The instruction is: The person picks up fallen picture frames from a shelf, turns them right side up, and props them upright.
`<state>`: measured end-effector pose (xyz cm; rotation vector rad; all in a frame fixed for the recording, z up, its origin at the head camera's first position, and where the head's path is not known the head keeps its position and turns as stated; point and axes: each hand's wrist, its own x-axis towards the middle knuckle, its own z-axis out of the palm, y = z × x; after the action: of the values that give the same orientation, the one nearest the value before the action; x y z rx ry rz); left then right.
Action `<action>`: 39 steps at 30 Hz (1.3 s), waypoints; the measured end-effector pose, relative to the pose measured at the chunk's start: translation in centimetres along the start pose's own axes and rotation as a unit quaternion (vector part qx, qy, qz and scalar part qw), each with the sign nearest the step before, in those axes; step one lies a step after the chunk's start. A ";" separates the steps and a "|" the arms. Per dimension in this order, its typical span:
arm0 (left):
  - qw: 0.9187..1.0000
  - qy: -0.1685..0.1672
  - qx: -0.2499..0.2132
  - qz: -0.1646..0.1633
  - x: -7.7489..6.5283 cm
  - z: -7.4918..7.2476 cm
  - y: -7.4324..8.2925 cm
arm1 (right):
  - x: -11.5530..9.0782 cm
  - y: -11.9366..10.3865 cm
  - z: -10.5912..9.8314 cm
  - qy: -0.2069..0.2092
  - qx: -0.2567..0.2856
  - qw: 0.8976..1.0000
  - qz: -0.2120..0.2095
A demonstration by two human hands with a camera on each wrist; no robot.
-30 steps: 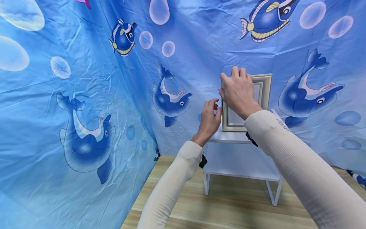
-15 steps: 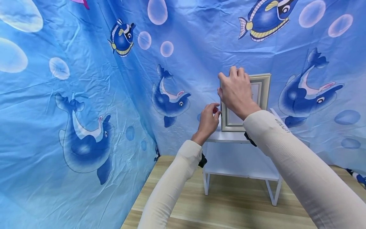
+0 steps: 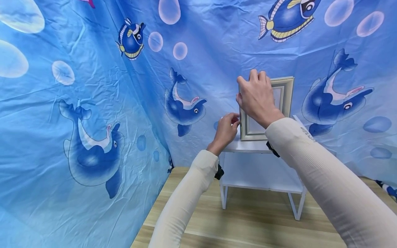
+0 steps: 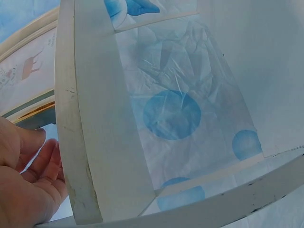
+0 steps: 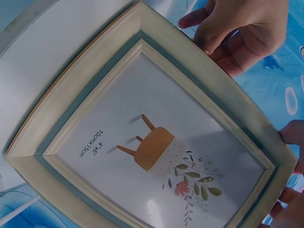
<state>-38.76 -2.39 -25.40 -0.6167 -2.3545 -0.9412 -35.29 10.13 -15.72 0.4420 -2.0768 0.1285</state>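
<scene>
Blue dolphin-print curtain (image 3: 223,51), white table (image 3: 260,168), right hand (image 3: 258,98) gripping, partly hiding cream rectangular frame (image 3: 287,96), potted-plant print (image 5: 161,147) inside, left hand (image 3: 225,130) narrowed alongside, hold unclear.

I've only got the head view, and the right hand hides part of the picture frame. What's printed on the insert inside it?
Observer: The right wrist view shows the picture frame holding an insert printed with a brown planter on legs, with a red flower and leafy stems.

Operator: Any writing on it?

Observer: Yes, a small dark size label, printed near the ends of the planter's legs.

Operator: And the front edge under the frame, is it clean up close?

Observer: Not quite. In the left wrist view, the front edge of the white table has small brownish marks along it.
</scene>
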 end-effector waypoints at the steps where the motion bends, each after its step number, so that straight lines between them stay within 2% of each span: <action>1: 1.000 -0.001 0.000 0.001 0.0 0.0 0.0 | 0.0 0.0 0.0 0.001 0.001 1.000 -0.002; 9: 1.000 -0.010 0.007 0.011 0.0 0.2 -0.1 | -0.1 0.2 -0.2 0.002 0.008 1.000 -0.010; 20: 0.999 -0.036 -0.008 0.011 -0.2 0.2 -0.1 | -0.3 0.5 -0.6 -0.002 0.020 1.000 -0.022; 26: 0.999 -0.041 -0.002 0.009 -0.2 0.2 0.1 | -0.4 0.7 -0.9 -0.015 0.030 0.999 -0.018; 39: 0.998 -0.052 0.016 0.018 -0.2 0.2 0.5 | -0.7 0.9 -1.1 -0.010 0.047 0.999 -0.018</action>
<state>-38.40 -1.94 -25.38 -0.7079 -2.4362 -0.8737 -34.36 11.45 -15.67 0.5396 -2.0872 0.2027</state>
